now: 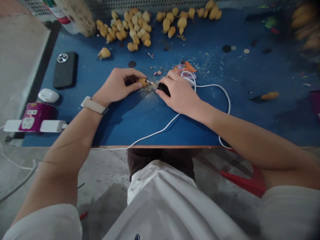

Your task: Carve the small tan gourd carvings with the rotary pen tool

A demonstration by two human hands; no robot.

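My left hand (pixel 117 86) pinches a small yellow-brown gourd (pixel 142 82) between thumb and fingers, just above the blue tabletop. My right hand (pixel 181 92) is wrapped round a black rotary tool (pixel 163 89), whose thin metal bit points left at the gourd's dark end. The bit tip meets or almost meets the gourd; I cannot tell which. Pale dust lies on the table under both hands. Beside the right hand is a heap of orange and purple scraps (pixel 186 68). A white cable (pixel 160 132) runs from near that hand across the table.
Several small gourds (pixel 136 26) are piled along the back, and a single gourd (pixel 104 53) lies nearer. At left are a dark phone (pixel 65 70), a white earbud case (pixel 48 95) and a purple power adapter (pixel 35 117) with plugs. The cable loops over the front edge.
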